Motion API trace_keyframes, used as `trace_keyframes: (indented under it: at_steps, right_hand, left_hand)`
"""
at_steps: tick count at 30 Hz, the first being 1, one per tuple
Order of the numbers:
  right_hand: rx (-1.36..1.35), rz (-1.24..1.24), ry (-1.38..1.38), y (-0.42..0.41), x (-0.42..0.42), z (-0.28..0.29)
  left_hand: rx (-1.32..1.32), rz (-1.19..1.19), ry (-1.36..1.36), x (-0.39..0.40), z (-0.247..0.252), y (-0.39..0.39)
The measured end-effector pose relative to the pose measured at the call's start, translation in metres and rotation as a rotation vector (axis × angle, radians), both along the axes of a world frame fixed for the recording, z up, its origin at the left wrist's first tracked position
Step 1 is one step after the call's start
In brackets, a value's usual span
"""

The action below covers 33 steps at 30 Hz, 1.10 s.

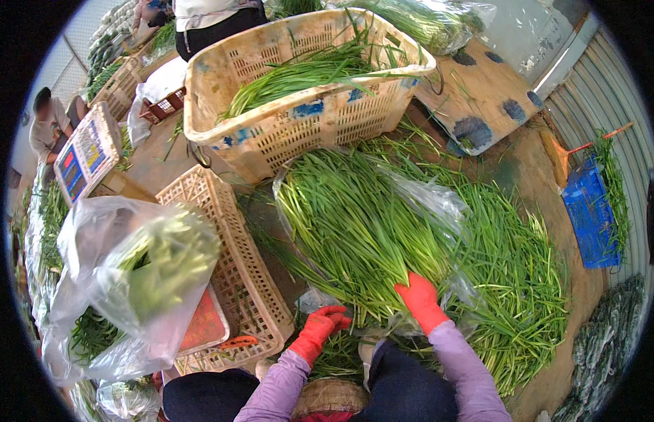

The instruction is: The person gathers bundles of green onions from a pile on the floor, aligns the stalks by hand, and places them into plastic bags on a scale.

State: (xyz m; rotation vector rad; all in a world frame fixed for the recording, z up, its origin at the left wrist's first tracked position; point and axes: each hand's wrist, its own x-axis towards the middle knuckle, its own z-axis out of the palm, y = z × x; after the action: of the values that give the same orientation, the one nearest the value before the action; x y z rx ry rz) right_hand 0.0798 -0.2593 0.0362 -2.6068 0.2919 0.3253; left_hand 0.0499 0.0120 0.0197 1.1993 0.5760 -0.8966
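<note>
My right hand (421,301), in a red glove, grips the pale lower ends of a bunch of long green leafy stalks (358,232), which look like garlic chives. They lie in a heap on clear plastic sheeting (432,195). My left hand (322,328), also red-gloved, is held low beside the near left edge of the heap, its fingers bent; nothing shows in it. More loose stalks (511,295) spread over the floor to the right. A large cream plastic crate (327,124) with stalks inside stands beyond the heap.
Left of me, a plastic bag of greens (152,264) rests on a scale's red platform (205,319), by an upturned tan crate (247,274). The scale's display (86,158) is behind it. A blue crate (590,211) and broom stand right. Other people are at the upper left.
</note>
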Motion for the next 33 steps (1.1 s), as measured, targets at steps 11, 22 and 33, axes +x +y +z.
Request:
trace_keyframes:
  at_steps: [11,22,33]
  right_hand:
    - [-0.335,-0.209,-0.161,-0.057,0.027,-0.008]
    - [-0.446,0.212,0.166,0.002,0.017,0.005]
    - [-0.542,-0.082,0.246,-0.079,0.059,0.041]
  left_hand:
    - [-0.150,-0.038,0.115,0.025,-0.036,-0.061]
    - [0.000,0.022,0.063,0.019,-0.049,-0.048]
    - [-0.029,-0.112,0.042,0.011,-0.033,-0.028]
